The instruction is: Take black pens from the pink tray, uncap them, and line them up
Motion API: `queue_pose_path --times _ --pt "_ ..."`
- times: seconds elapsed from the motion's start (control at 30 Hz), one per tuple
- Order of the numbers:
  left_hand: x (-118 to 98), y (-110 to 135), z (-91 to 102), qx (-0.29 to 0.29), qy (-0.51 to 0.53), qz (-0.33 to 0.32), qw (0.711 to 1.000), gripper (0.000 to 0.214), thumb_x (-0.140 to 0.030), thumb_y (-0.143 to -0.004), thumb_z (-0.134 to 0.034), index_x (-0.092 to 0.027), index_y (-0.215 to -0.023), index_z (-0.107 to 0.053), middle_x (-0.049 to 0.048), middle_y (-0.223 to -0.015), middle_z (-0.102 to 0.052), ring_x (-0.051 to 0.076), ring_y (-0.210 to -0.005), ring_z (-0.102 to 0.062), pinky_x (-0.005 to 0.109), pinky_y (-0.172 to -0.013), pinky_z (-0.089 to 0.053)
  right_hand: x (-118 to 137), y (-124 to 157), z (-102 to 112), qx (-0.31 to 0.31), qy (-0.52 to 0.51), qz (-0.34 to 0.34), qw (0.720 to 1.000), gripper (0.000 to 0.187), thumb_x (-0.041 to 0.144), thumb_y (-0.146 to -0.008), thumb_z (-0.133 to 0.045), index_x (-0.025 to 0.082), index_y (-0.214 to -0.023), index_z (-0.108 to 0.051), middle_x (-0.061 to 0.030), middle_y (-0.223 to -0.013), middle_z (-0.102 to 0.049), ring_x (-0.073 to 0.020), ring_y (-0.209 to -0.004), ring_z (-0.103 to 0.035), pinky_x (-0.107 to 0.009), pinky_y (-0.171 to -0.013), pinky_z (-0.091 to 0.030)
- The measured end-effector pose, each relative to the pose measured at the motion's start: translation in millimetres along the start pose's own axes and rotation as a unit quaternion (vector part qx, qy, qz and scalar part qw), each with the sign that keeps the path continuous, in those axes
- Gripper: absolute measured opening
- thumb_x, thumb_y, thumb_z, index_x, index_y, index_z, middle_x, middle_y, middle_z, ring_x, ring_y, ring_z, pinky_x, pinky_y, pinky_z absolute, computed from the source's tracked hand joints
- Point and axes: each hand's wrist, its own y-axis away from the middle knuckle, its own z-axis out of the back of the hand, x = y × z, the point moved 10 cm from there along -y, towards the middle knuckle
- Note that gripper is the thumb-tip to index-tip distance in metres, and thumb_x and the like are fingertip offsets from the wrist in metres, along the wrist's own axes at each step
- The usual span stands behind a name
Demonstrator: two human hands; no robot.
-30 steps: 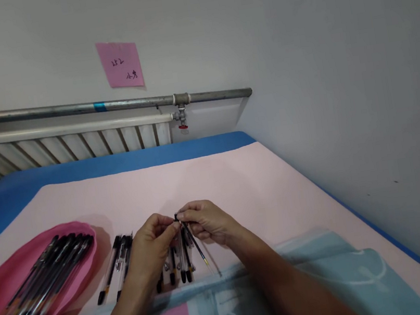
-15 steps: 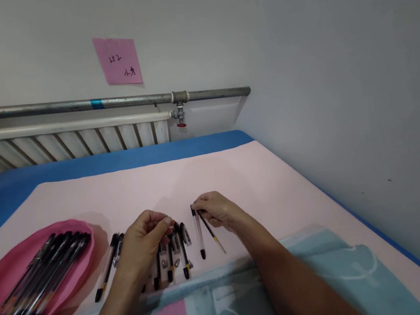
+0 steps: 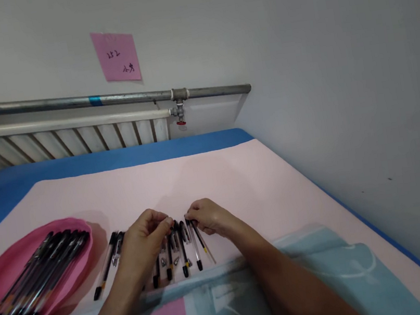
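My left hand [image 3: 143,241] is curled over a row of black pens and small pen parts [image 3: 174,252] lying side by side on the pink sheet [image 3: 206,184]; what its pinched fingers hold is hidden. My right hand [image 3: 207,217] pinches the top ends of a clear pen barrel [image 3: 195,246] and a thin ink refill [image 3: 203,243] that lie at the right end of the row. Two more black pens [image 3: 107,265] lie left of my left hand.
A pink oval tray [image 3: 0,283] full of black pens sits at the left. A blue cover [image 3: 77,167] lies beyond the pink sheet, with a radiator [image 3: 58,143] and pipe [image 3: 106,99] behind. A grey wall runs along the right. A light blue patterned cloth [image 3: 331,281] covers the near edge.
My hands parted after holding a pen together. My right hand carried the barrel and refill to the right, then set them down at the right end of the row.
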Motion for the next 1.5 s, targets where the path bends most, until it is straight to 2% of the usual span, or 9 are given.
queue_pose_path --times 0.17,0.4,0.63,0.93,1.0,1.07,1.2,1.37,1.5 --pt "2 0 0.0 -0.001 -0.015 0.001 1.000 0.020 -0.038 -0.068 -0.060 -0.019 -0.074 -0.060 -0.0010 -0.066 -0.061 0.013 -0.058 -0.052 0.024 -0.055 -0.038 5 -3 6 -0.031 0.094 0.032 0.995 0.005 0.017 -0.068 -0.057 0.017 -0.063 -0.055 0.0045 -0.040 -0.045 -0.0062 -0.032 -0.035 -0.019 -0.034 -0.022" --pt "1 -1 0.3 -0.002 -0.057 -0.022 0.998 0.022 -0.041 -0.070 -0.058 -0.020 -0.075 -0.060 -0.0018 -0.063 -0.059 0.013 -0.056 -0.050 0.024 -0.054 -0.036 16 -6 22 -0.094 0.215 0.082 0.969 0.002 0.017 -0.066 -0.061 0.016 -0.067 -0.060 -0.0013 -0.059 -0.058 -0.0124 -0.059 -0.052 -0.022 -0.053 -0.033" --pt "-1 0 -0.3 -0.005 -0.066 -0.024 0.998 0.021 -0.041 -0.068 -0.058 -0.021 -0.072 -0.061 -0.0025 -0.061 -0.058 0.013 -0.055 -0.048 0.024 -0.054 -0.035 24 2 18 -0.111 0.275 0.109 0.949 0.005 0.020 -0.072 -0.056 0.017 -0.071 -0.060 -0.0029 -0.062 -0.059 -0.0136 -0.062 -0.051 -0.023 -0.055 -0.032" --pt "-6 3 -3.8 0.011 -0.075 -0.024 0.997 0.017 -0.037 -0.070 -0.056 -0.021 -0.069 -0.062 -0.0045 -0.055 -0.054 0.011 -0.053 -0.045 0.023 -0.051 -0.033 31 7 20 -0.113 0.273 0.139 0.945 0.005 0.015 -0.069 -0.054 0.017 -0.066 -0.056 -0.0032 -0.064 -0.058 -0.0125 -0.059 -0.050 -0.023 -0.053 -0.031" --pt "-6 4 -7.9 0.030 -0.061 -0.014 0.998 0.019 -0.038 -0.072 -0.055 -0.021 -0.069 -0.062 -0.0055 -0.052 -0.049 0.011 -0.050 -0.042 0.022 -0.049 -0.032 33 9 16 -0.091 0.238 0.137 0.957 0.006 0.017 -0.072 -0.052 0.017 -0.068 -0.056 -0.0018 -0.062 -0.058 -0.0108 -0.054 -0.050 -0.021 -0.049 -0.032" --pt "-5 4 -10.0 0.036 -0.052 -0.012 0.998 0.019 -0.039 -0.072 -0.055 -0.021 -0.071 -0.061 -0.0061 -0.051 -0.047 0.010 -0.050 -0.041 0.022 -0.048 -0.031 32 13 5 -0.030 0.148 0.118 0.982 0.009 0.023 -0.076 -0.050 0.018 -0.073 -0.057 -0.0002 -0.061 -0.059 -0.0080 -0.045 -0.046 -0.019 -0.042 -0.029" --pt "-6 2 -6.8 0.015 -0.059 -0.040 0.997 0.024 -0.042 -0.069 -0.059 -0.020 -0.079 -0.061 -0.0030 -0.063 -0.059 0.013 -0.059 -0.051 0.023 -0.054 -0.036 34 30 -22 0.095 -0.035 0.056 0.993 0.011 0.025 -0.076 -0.050 0.016 -0.070 -0.055 0.0025 -0.058 -0.058 -0.0018 -0.031 -0.028 -0.017 -0.032 -0.016" --pt "-8 2 -5.5 0.004 -0.138 -0.069 0.988 0.026 -0.042 -0.072 -0.057 -0.021 -0.086 -0.057 -0.0007 -0.073 -0.065 0.016 -0.068 -0.059 0.026 -0.062 -0.042 41 41 -26 0.126 -0.098 0.025 0.987 0.010 0.017 -0.077 -0.048 0.015 -0.068 -0.052 0.0047 -0.051 -0.053 -0.0003 -0.030 -0.025 -0.015 -0.030 -0.013" --pt "-14 4 -10.1 0.015 -0.193 -0.101 0.976 0.020 -0.039 -0.074 -0.054 -0.022 -0.085 -0.056 -0.0021 -0.073 -0.066 0.015 -0.068 -0.060 0.026 -0.062 -0.042 32 40 -26 0.147 -0.064 -0.013 0.987 0.015 0.027 -0.077 -0.052 0.017 -0.067 -0.049 0.0096 -0.038 -0.038 -0.0017 -0.028 -0.020 -0.015 -0.029 -0.012"
